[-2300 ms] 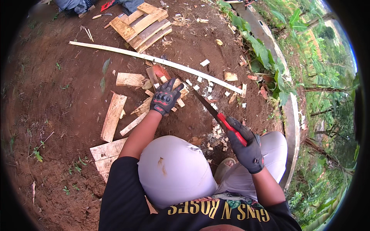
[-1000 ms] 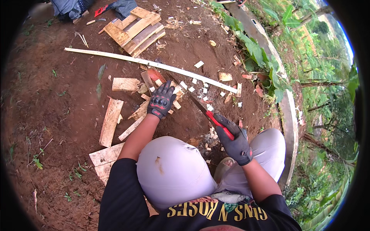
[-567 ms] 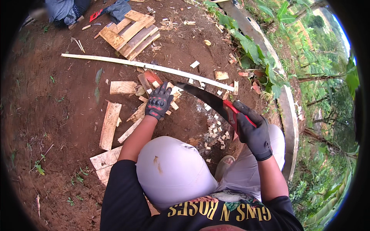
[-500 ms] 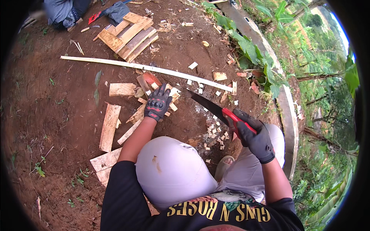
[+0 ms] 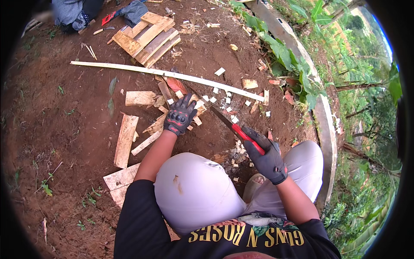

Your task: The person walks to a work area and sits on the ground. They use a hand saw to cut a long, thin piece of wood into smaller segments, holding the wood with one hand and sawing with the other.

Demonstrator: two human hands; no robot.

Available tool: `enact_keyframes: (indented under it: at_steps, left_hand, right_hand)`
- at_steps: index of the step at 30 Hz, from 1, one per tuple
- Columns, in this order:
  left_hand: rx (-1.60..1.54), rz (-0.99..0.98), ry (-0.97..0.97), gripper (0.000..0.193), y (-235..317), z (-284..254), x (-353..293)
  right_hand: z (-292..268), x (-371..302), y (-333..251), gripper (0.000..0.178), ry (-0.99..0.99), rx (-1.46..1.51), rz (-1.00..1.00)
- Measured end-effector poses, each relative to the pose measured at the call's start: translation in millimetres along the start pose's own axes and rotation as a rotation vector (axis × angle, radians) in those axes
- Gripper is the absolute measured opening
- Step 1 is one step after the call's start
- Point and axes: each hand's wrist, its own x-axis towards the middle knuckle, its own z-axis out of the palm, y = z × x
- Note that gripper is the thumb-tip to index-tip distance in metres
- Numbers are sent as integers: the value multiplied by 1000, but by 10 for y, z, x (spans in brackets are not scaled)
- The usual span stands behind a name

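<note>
1. Gripped the saw (image 5: 243, 134) by its handle in the right hand (image 5: 264, 151), with fingers wrapped firmly round it, apparently for control; slanted the blade (image 5: 222, 116) away toward the upper left.
2. Laid the left hand (image 5: 180, 114) palm down over the wood (image 5: 199, 104), with fingers extended and slightly apart and without visible clasp, likely to pin it against drag.
3. Set the blade across or just beside the wood's right end, near the left fingertips; could not tell exact contact.
4. Had the right knee (image 5: 304, 159) near the right wrist, probably narrowing the pull-back.
5. Had 1 long strip (image 5: 138, 68) beyond the left hand, likely limiting forward reach.
6. Left offcuts (image 5: 219, 71) on both sides of the strip, planks (image 5: 126, 140) leftward, 1 stack (image 5: 148, 36) farther out, and the curb (image 5: 327, 134) edging the right.
</note>
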Motion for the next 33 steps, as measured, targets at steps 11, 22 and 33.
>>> enact_keyframes:
  at_steps: [11,22,33]
  left_hand:
    - [-24,-88,-55,50,98,-83,177]
    - [-52,-62,9,47,54,65,204]
    - [-33,-23,-12,46,69,-32,107]
  right_hand:
    - [88,215,159,45,-2,223,91]
    - [83,291,-35,41,-1,-16,101]
    - [348,293,-223,44,50,134,-40]
